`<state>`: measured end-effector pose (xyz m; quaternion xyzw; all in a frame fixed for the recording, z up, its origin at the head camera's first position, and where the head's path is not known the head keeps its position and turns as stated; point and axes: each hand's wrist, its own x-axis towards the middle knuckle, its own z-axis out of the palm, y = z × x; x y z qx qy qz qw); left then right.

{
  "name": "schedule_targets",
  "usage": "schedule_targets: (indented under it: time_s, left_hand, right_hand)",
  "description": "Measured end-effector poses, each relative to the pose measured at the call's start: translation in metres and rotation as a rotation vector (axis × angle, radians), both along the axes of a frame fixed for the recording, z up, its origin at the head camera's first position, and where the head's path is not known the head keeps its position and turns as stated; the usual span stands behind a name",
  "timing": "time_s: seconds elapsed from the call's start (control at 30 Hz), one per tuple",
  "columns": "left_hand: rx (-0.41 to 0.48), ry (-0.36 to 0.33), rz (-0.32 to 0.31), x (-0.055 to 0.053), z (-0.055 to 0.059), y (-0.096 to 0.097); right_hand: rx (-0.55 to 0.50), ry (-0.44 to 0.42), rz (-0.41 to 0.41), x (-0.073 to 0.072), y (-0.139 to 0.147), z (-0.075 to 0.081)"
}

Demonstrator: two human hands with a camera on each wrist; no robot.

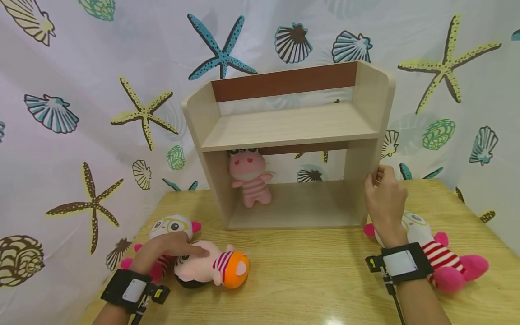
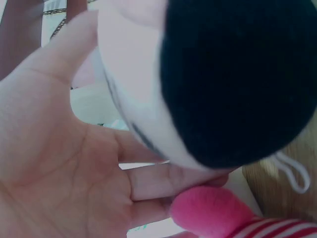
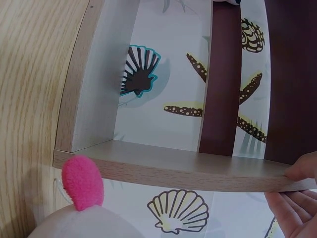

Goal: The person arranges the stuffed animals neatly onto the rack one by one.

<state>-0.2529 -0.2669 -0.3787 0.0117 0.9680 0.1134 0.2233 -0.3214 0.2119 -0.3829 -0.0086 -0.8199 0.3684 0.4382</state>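
My left hand holds a plush doll by its head, low on the left of the table. The doll lies on its side, with a pale face, a striped band and an orange bottom. Its dark back of the head fills much of the left wrist view, between thumb and fingers. With my right hand I grip the front edge of the right side panel of a small wooden shelf; the thumb lies on the panel's inner side, fingers outside. A pink striped plush stands in the lower left compartment.
A white-headed plush with pink ears lies beneath and behind my left forearm. Another, in red and white stripes, lies right of the shelf, partly behind my right wrist. A curtain with shells and starfish hangs behind the wooden table.
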Motion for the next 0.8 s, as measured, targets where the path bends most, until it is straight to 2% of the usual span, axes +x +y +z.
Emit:
schedule_targets:
  time_s: [0.17, 0.33, 0.63, 0.8]
  left_hand:
    - [0.03, 0.057, -0.019, -0.003, -0.002, 0.0]
    - [0.113, 0.111, -0.011, -0.003, -0.001, 0.005]
    - [0.192, 0.202, -0.099, -0.001, 0.009, 0.022]
    - [0.236, 0.271, -0.156, 0.0, 0.011, 0.031]
  right_hand:
    - [-0.003, -0.002, -0.004, 0.0, 0.0, 0.0]
    - [-0.003, -0.005, -0.006, 0.0, -0.001, 0.0]
    - [-0.008, -0.005, -0.005, 0.001, -0.001, 0.001]
    - [-0.005, -0.004, -0.003, 0.001, -0.001, 0.0]
